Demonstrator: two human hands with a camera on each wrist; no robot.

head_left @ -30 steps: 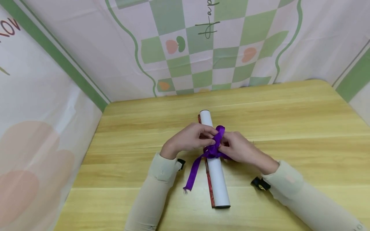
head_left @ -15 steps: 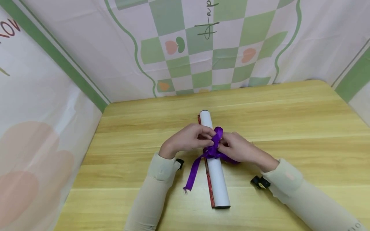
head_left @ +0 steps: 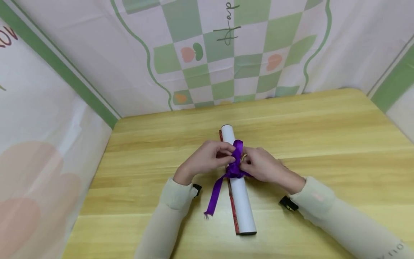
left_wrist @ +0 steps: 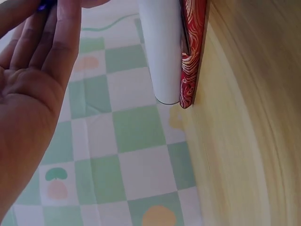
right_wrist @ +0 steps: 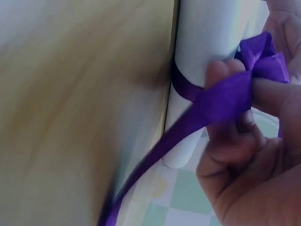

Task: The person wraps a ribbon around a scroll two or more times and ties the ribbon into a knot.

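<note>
A white rolled scroll [head_left: 243, 207] with a red patterned strip [head_left: 233, 212] along its left side lies lengthwise on the wooden table. Purple ribbon [head_left: 237, 149] circles its middle, with a loop standing up on top. My left hand [head_left: 208, 157] pinches that loop from the left between thumb and fingers. From the right, my right hand [head_left: 263, 166] pinches ribbon close to the knot. In the right wrist view, ribbon [right_wrist: 225, 99] passes across the fingers, and its tail hangs down beside the scroll. Another frayed tail trails at the scroll's left in the head view. The knot is partly covered by fingers.
The wooden table [head_left: 155, 136] reaches back to a green-and-white checked cloth [head_left: 223, 72]. A second printed cloth [head_left: 42, 118] hangs at the left. Small black devices sit at both wrists, the right one [head_left: 289, 204] just above the table.
The head view has shifted slightly. The ribbon loop now stands straighter between the hands, and less of the right tail shows below the right hand. Both hands keep their pinch.
</note>
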